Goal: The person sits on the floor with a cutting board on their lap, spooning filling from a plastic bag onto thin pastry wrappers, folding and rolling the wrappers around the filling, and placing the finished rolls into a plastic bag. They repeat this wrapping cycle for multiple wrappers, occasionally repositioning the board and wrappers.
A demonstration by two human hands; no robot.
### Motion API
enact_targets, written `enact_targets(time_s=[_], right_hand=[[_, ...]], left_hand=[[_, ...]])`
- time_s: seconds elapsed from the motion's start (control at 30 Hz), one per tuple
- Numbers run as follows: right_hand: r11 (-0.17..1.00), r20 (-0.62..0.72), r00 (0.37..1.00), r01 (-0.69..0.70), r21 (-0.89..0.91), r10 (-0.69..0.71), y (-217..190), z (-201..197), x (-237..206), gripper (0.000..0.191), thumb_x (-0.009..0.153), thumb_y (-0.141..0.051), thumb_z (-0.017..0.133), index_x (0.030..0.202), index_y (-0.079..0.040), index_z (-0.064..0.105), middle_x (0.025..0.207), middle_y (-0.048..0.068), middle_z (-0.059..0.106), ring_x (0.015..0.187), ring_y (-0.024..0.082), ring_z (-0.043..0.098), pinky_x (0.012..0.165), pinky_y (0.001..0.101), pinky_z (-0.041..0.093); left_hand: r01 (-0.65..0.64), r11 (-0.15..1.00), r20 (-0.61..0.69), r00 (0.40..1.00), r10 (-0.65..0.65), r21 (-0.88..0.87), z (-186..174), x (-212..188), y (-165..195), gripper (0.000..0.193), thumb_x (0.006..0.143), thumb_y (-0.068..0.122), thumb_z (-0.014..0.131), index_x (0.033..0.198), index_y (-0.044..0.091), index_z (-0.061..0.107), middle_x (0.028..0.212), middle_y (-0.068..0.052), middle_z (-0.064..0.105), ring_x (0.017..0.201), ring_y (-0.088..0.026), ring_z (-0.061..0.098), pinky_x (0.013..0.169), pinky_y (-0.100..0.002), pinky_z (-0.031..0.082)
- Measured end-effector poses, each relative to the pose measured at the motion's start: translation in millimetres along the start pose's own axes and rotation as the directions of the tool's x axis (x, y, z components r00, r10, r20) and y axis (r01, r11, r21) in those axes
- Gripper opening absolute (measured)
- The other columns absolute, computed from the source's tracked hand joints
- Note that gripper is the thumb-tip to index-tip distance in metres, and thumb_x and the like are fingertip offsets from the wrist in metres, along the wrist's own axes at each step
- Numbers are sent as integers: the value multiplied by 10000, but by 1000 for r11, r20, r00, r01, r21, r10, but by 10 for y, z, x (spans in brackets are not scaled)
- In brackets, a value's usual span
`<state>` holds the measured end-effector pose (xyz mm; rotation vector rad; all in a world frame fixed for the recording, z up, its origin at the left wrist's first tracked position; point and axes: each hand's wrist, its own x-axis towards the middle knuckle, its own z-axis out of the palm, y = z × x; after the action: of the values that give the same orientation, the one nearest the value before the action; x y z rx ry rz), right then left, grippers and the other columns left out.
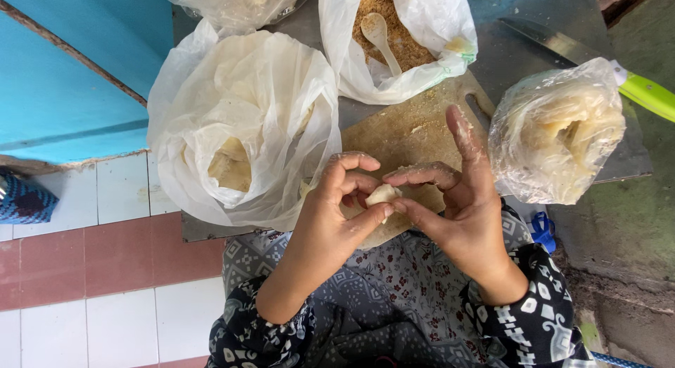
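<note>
A small pale dough wrapper (382, 195) is pinched between the fingertips of both hands above a wooden cutting board (408, 132). My left hand (336, 213) curls around the wrapper's left side, thumb and fingers closed on it. My right hand (457, 199) grips its right side with thumb and two fingers, while the index finger points up toward the board's far edge. Both hands are dusted with flour.
A large white plastic bag (239, 122) with pale sheets inside lies left of the board. Behind it a bag of brown crumbly filling (394, 30) holds a plastic spoon (380, 37). A clear bag of wrappers (555, 132) and a green-handled knife (598, 65) lie right. Tiled floor lies left.
</note>
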<state>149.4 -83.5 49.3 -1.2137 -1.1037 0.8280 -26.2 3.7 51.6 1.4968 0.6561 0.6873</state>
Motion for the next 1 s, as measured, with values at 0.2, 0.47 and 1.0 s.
enact_targets(time_s=[0.2, 0.47, 1.0], right_hand=[[956, -7, 983, 175, -234, -181, 79, 144, -52, 1077, 879, 189, 742, 1700, -99, 108, 1751, 96, 263, 1156, 213, 696, 1038, 368, 614], [943, 54, 983, -182, 277, 174, 43, -13, 39, 1063, 819, 210, 689, 1685, -76, 144, 1296, 149, 506, 994, 186, 682, 859, 337, 609], [866, 151, 948, -317, 387, 280, 87, -125, 106, 1034, 812, 217, 640, 1678, -67, 151, 1002, 150, 707, 952, 187, 703, 812, 301, 585]], left_hand=[[-59, 996, 20, 998, 58, 64, -61, 1, 3, 479, 942, 52, 742, 1335, 43, 469, 1008, -75, 751, 913, -141, 733, 840, -293, 571], [-222, 943, -16, 972, 233, 249, -80, -31, -23, 407, 987, 79, 737, 1324, 50, 510, 992, -66, 753, 914, -155, 753, 815, -284, 574], [-169, 966, 22, 986, 168, 195, -66, -25, -34, 412, 975, 63, 729, 1321, 36, 508, 994, -67, 749, 915, -148, 757, 786, -276, 593]])
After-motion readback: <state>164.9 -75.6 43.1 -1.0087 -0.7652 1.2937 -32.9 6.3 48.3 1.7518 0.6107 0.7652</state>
